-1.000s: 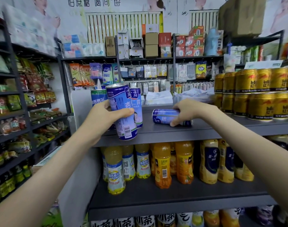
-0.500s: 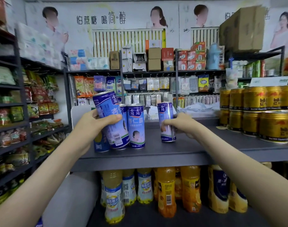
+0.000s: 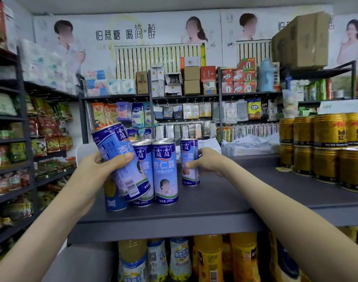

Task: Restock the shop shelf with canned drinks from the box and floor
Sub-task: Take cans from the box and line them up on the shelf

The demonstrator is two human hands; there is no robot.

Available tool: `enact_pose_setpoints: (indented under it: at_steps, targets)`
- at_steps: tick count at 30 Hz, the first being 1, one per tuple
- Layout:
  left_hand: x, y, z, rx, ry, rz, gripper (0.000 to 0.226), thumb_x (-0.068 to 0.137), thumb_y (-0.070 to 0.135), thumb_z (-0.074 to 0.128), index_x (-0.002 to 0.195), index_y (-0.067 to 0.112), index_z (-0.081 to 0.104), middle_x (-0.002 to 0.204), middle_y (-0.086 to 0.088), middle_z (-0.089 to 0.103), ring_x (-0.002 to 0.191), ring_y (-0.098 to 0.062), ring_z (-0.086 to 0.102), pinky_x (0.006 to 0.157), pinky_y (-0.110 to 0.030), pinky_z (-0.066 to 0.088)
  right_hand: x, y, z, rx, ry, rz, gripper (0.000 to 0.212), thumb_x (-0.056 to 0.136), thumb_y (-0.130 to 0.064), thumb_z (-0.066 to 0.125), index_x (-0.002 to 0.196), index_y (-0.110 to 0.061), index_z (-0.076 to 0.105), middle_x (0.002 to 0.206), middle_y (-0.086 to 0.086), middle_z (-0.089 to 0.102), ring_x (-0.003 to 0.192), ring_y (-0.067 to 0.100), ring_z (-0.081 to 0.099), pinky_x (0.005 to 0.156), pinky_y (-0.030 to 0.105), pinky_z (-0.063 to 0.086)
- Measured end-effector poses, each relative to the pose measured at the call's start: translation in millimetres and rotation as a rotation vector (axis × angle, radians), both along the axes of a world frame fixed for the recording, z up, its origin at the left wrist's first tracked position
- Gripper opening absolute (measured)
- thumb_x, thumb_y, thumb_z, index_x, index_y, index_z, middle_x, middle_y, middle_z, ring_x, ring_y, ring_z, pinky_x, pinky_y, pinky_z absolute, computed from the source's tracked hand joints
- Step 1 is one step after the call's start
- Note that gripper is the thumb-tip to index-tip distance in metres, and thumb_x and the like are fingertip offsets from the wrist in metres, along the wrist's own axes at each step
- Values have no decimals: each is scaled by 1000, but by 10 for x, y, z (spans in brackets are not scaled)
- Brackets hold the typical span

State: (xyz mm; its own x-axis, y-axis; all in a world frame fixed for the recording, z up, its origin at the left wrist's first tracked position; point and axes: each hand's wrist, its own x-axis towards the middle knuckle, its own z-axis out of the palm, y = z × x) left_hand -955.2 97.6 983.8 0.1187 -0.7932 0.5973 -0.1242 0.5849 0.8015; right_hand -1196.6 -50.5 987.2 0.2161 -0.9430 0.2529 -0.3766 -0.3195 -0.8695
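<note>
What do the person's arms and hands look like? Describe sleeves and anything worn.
The left hand and right hand are ungloved, with no rings visible. The left forearm and right forearm show no sleeve, watch or bracelet as far as the frame edge.

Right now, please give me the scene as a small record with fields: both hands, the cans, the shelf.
left hand: grips tilted blue can, its top leaning left, in front of the standing group
right hand: holds upright blue can, base on the shelf
standing blue cans: upright, close together, left part of the shelf
gold cans: stacked two high, right end of the same shelf
drink bottles: yellow and orange, on the level below
</note>
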Motion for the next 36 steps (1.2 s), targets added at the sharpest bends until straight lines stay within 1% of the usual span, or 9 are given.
enact_pose_setpoints:
  at_steps: [3, 8, 13, 16, 21, 26, 29, 32, 36]
  targets:
    - [3, -9, 36, -12, -44, -10, 68, 35, 56, 82, 87, 16, 66, 83, -17, 70, 71, -36, 56, 50, -33, 45, 47, -70, -15, -13, -6, -8, 19, 79, -5, 73, 85, -13, 57, 97, 9, 67, 91, 27, 66, 81, 41, 55]
    - [4, 34, 93, 37, -109, -21, 78, 22, 67, 84, 86, 23, 72, 91, -7, 74, 84, -35, 66, 80, -60, 45, 71, -138, -18, -49, 25, -5, 21, 78, -6, 75, 92, -10, 60, 91, 5, 67, 80, 18, 65, 71, 30, 56]
    - [47, 38, 88, 47, -183, -23, 79, 31, 54, 84, 99, 19, 67, 93, 3, 74, 84, -17, 71, 65, -24, 52, 86, -116, -14, -68, 77, 33, 13, 84, -6, 68, 87, -12, 57, 89, 5, 65, 81, 18, 63, 73, 30, 54]
    - [66, 41, 77, 70, -158, -32, 64, 44, 42, 82, 101, 18, 66, 93, 3, 74, 85, -16, 71, 66, -23, 49, 126, -143, -25, -44, 70, 37, 20, 87, -3, 62, 105, -7, 55, 108, 13, 63, 104, 28, 62, 94, 43, 50]
    - [62, 81, 46, 58, -158, -65, 83, 31, 57, 88, 100, 17, 67, 93, 3, 75, 84, -14, 71, 59, -16, 53, 124, -102, -4, 8, 99, -7, 40, 90, -12, 62, 126, -5, 49, 123, 13, 59, 110, 28, 59, 93, 39, 49]
    - [6, 126, 24, 95, -206, -58, 46, 50, 34, 88, 91, 21, 69, 89, 4, 75, 87, -22, 70, 83, -40, 52, 112, 361, 188, -419, 42, -285, 54, 90, -25, 60, 137, -8, 39, 124, 7, 54, 114, 23, 52, 90, 32, 44]
    - [-95, 145, 20, 94, -237, -111, 31, 67, 12, 83, 93, 19, 66, 81, 10, 74, 75, -10, 70, 68, -21, 55, 166, 870, 320, -513, -173, -22, 31, 88, -28, 64, 116, -17, 56, 97, -2, 60, 97, 15, 60, 87, 33, 50]
    - [-232, 155, 36, 67, -344, -144, 30, 71, 11, 81, 94, 23, 67, 86, 11, 74, 80, -5, 70, 69, -19, 54, 230, 1338, 337, -427, -75, 310, 34, 80, -35, 70, 110, -20, 62, 97, -6, 66, 89, 3, 62, 78, 18, 49]
    - [-397, 169, 55, 33, -470, -144, 25, 68, 25, 83, 85, 30, 67, 82, 9, 74, 77, -5, 69, 61, -22, 53, 248, 1559, 251, -370, 27, 356, 48, 72, -30, 72, 117, -22, 60, 108, -4, 70, 103, 16, 63, 93, 38, 50]
